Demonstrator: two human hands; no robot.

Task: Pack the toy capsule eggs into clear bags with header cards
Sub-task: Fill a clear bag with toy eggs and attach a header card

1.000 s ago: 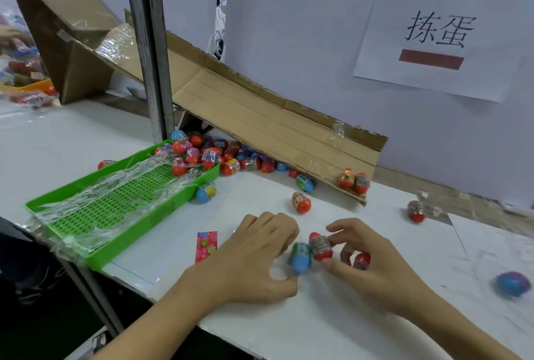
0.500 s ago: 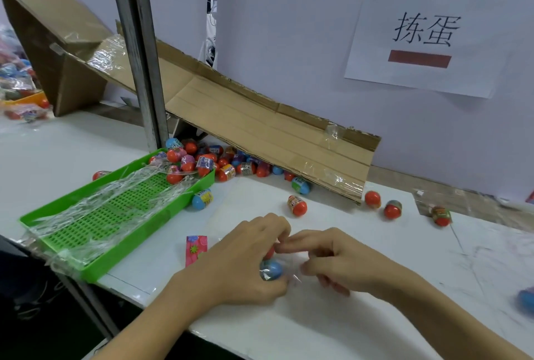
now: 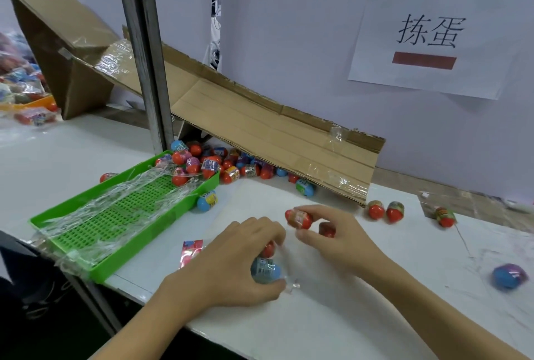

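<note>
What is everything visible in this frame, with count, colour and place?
Cardboard chute: one, brown, sloping down to the table.
Tray: one, green, left, with clear bags lying on it.
Egg pile: many, mostly red and blue, under the chute.
Header card: one, pink-red, beside the left hand.
Paper sign: one, white, on the wall.
Loose blue egg: one, far right.
Left hand: holds a bag with a blue egg.
Right hand: pinches a red egg.

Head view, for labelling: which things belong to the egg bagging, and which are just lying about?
Job:
left hand holding clear bag with blue egg
right hand pinching red egg
header card
egg pile

Lying about:
cardboard ramp
paper sign
metal post
</note>
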